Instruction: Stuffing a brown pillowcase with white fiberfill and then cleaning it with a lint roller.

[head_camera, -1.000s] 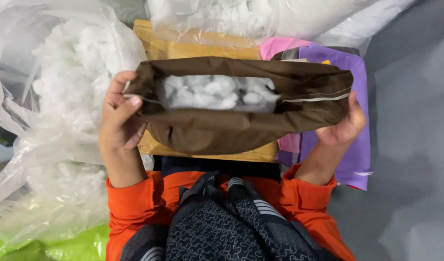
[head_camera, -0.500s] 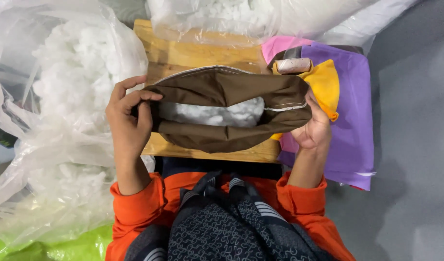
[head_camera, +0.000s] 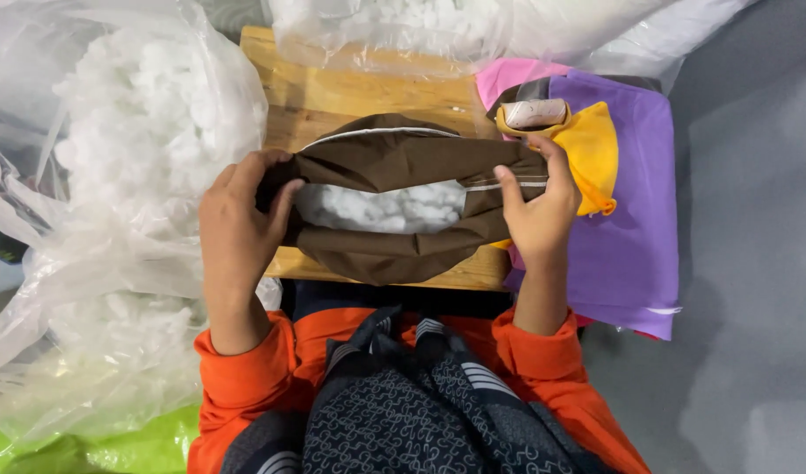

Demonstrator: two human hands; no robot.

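Left hand (head_camera: pixel 241 224) and right hand (head_camera: pixel 535 206) each pinch an end of the brown cover (head_camera: pixel 394 206) over the wooden table (head_camera: pixel 350 92); white stuffing (head_camera: pixel 381 206) shows through its gaping slit; a loosened pinch could spill it.

From my remote seat I see a low wooden table (head_camera: pixel 350 92) with pale, grainy boards standing on a smooth grey floor (head_camera: pixel 754 263). Big clear plastic bags (head_camera: pixel 87 290) of white stuffing crowd its left side and far edge (they catch a soft, even light). Folded purple cloth (head_camera: pixel 636 246) lies to the right, overlapping pink and yellow pieces.
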